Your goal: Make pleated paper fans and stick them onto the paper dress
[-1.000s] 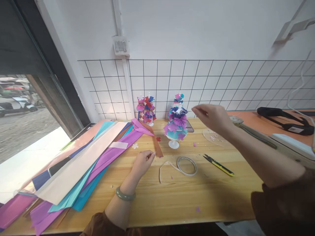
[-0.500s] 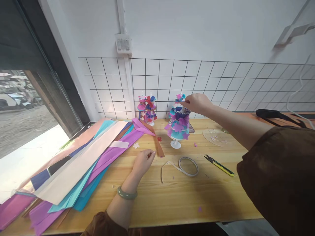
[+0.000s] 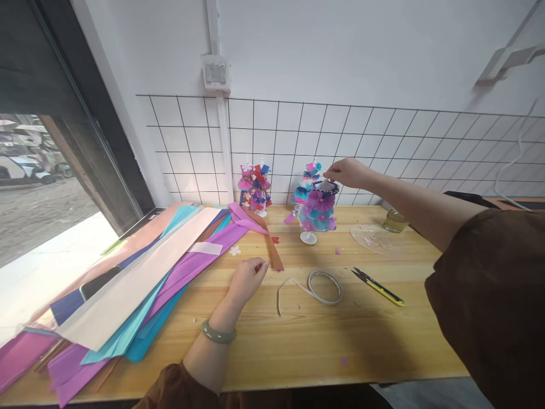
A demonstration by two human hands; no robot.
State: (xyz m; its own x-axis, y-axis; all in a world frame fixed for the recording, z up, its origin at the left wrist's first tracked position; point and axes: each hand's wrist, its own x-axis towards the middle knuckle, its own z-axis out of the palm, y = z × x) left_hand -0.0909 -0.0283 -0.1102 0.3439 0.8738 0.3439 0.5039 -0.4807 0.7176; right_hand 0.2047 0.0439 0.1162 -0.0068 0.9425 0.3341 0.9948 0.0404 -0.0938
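Observation:
In the head view my right hand reaches far forward, its fingers pinched at the top of a small dress stand with a tiered paper dress in purple, turquoise and dark blue. The white round base shows beneath the skirt. Just behind it is a similar dress stand with pink and blue paper, partly hidden. My left hand rests on the table with fingers curled closed, and nothing shows in them. Close to it lie the end of a brown paper strip and a roll of white tape.
Crepe paper strips in several colours cover the table's left side. Two more dress stands stand by the wall grid. Yellow thread snips, a clear round sheet and a glass jar are at the right.
My right hand has moved the dress stand back and slightly right, and the dress has turned. My left hand stays where it was. The glass jar now shows more fully below my right arm.

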